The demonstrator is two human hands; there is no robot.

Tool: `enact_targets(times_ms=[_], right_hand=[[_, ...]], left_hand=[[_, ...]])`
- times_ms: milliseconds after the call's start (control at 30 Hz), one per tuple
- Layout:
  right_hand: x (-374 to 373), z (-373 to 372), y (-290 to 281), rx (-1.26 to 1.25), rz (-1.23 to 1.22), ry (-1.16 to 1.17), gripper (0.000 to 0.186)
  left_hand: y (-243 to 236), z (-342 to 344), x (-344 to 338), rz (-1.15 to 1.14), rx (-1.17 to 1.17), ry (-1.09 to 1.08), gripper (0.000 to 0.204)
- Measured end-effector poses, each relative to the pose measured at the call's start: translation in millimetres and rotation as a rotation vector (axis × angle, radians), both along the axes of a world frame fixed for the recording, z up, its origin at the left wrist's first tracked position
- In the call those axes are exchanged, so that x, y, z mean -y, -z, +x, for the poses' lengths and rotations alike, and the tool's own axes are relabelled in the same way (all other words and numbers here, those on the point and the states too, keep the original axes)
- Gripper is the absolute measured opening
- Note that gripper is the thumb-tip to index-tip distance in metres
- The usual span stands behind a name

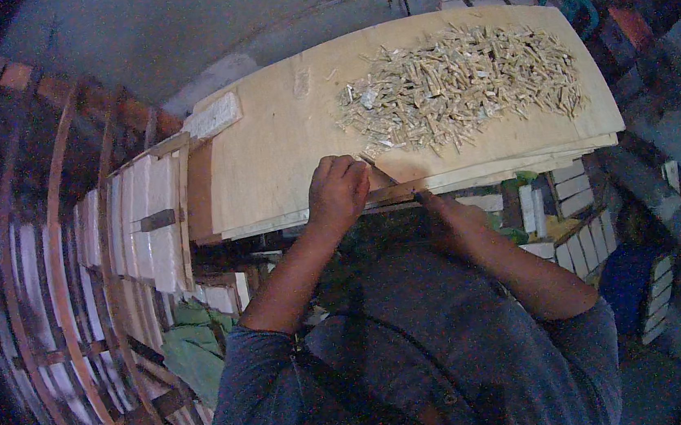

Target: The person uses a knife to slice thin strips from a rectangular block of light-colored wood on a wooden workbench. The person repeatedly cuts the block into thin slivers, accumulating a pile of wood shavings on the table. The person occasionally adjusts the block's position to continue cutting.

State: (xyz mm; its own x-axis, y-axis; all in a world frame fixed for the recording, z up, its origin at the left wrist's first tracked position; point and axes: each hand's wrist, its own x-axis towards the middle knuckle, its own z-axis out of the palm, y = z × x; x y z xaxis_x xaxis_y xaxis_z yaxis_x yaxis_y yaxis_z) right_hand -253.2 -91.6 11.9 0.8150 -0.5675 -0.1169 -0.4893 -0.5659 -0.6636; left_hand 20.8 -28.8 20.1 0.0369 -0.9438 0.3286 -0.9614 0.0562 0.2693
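Both my hands are at the near edge of a pale wooden board [269,154]. My left hand [340,189] is closed, its knuckles up, at the board's rim; whatever it pinches is hidden by the fingers. A thin dark stick [380,172] slants across the board just beside its fingertips. My right hand [454,216] is closed lower down, its thumb against the end of a narrow brown strip [394,192] that lies along the edge. Its other fingers are in shadow. Beyond my hands, a wide heap of short pale sticks [459,82] is spread over the board.
A whitish block [214,116] lies at the board's far left corner. Stacked pale slabs [144,211] and a slatted wooden rack [58,215] stand at left. Green cloth [194,349] hangs below them. White blocks [586,246] and a dark blue object [628,283] are at right.
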Motion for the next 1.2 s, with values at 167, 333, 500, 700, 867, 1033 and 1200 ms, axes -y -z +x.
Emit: enact_targets(times_ms=[167, 333, 500, 700, 867, 1033, 1200], right_hand=[[9.6, 14.6, 3.1, 0.096, 0.187, 0.027, 0.075], [9.4, 45.0, 3.5, 0.012, -0.013, -0.04, 0.072], [1.6, -0.4, -7.2, -0.2, 0.075, -0.022, 0.067], [8.0, 29.7, -1.8, 0.314, -0.075, -0.044, 0.064], [3.3, 30.3, 5.5, 0.091, -0.002, -0.025, 0.064], [-0.7, -3.9, -5.4, -0.017, 0.102, -0.013, 0.066], [2.9, 28.9, 5.9, 0.408, -0.096, -0.033, 0.07]], left_hand=[[0.5, -3.4, 0.7, 0.0, -0.001, -0.004, 0.02], [1.3, -1.0, -1.2, -0.005, 0.023, 0.005, 0.02], [3.0, -1.4, -2.5, -0.096, 0.016, 0.016, 0.018], [-4.0, -3.3, -3.7, 0.021, 0.034, -0.018, 0.02], [-2.9, -3.4, -4.7, -0.012, 0.052, 0.003, 0.021], [-1.8, -2.9, -6.4, -0.055, 0.009, 0.007, 0.018], [-6.1, -4.5, -4.3, -0.051, 0.082, 0.022, 0.017]])
